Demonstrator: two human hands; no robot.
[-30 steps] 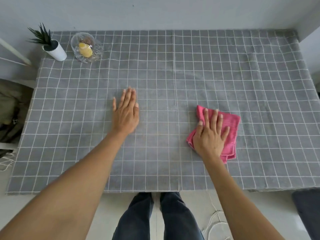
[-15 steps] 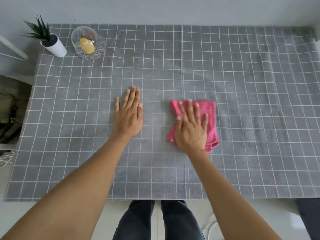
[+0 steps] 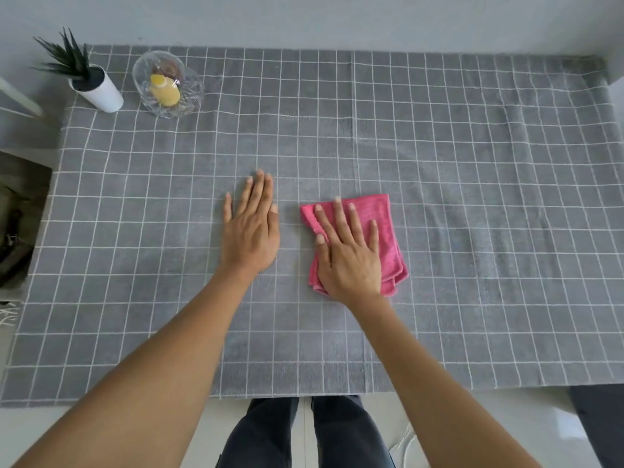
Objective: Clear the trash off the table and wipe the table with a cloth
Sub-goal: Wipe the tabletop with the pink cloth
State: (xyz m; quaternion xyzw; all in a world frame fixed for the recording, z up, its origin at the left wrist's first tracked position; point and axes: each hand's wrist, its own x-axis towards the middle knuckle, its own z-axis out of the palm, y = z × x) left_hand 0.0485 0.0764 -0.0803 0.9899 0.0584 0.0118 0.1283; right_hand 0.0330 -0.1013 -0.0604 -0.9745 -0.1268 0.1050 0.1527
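A folded pink cloth lies flat near the middle of the table, which is covered by a grey checked tablecloth. My right hand presses down on the cloth with straight, spread fingers. My left hand rests flat on the tablecloth just to the left of the cloth, fingers straight and together, touching nothing else.
A small green plant in a white pot stands at the far left corner. Beside it sits a clear glass bowl holding a yellow item. A wall runs behind the table. My legs show below the near edge.
My right hand has slid the pink cloth leftward across the table toward my left hand. The left hand has stayed flat in the same place.
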